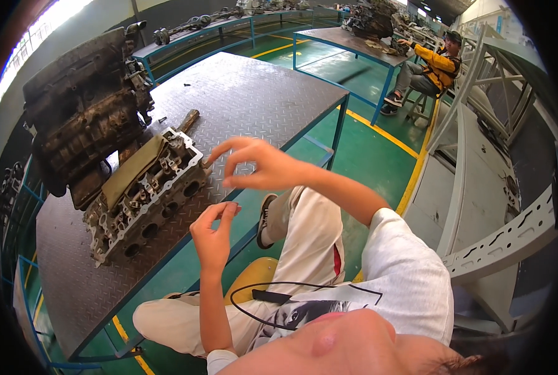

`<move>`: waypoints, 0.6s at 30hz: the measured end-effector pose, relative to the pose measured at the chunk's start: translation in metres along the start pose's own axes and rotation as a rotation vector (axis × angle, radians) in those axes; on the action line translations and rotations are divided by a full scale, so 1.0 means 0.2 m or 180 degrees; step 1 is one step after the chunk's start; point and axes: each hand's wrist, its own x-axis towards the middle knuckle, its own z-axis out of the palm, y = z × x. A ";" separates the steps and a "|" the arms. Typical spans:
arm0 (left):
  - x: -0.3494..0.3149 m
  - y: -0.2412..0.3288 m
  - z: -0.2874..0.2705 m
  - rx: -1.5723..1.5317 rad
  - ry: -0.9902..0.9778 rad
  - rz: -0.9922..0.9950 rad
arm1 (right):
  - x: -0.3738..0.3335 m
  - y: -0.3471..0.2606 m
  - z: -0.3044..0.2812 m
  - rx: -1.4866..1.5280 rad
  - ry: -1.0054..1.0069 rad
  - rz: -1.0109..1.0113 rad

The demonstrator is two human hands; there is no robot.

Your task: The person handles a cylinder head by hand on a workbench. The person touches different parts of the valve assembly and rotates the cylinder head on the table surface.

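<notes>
A metal cylinder head (151, 206) lies on the diamond-plate table (254, 94), its valve gear facing up. An olive-green cloth strip (135, 172) is draped along its top. My right hand (257, 164) hovers by the head's right end, fingers curved and apart, with nothing visible in them. The tip of its index finger is close to the head's corner; I cannot tell whether they touch. My left hand (211, 234) is raised near the table's front edge, thumb and fingers closed in a pinch. Whatever may be between those fingertips is too small to make out.
A large dirty engine block (82, 109) stands behind the head. A short worn wooden piece (189, 120) and a small dark bit (162, 119) lie nearby. Grey metal framing (498, 240) rises at right. Farther off, a person in a yellow jacket (438, 65) sits beside another table (354, 45).
</notes>
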 end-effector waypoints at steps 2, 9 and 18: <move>0.00 -0.02 0.01 -0.0126 -0.0019 -0.0039 | -0.01 0.06 -0.09 -0.0019 0.0135 0.0072; -0.11 -0.10 -0.08 0.0050 -0.0151 -0.0137 | -0.12 0.13 -0.47 -0.0827 0.0627 0.0362; -0.50 -0.25 -0.24 -0.0382 -0.0468 -0.1046 | -0.33 0.40 -0.80 -0.1079 0.0715 0.1030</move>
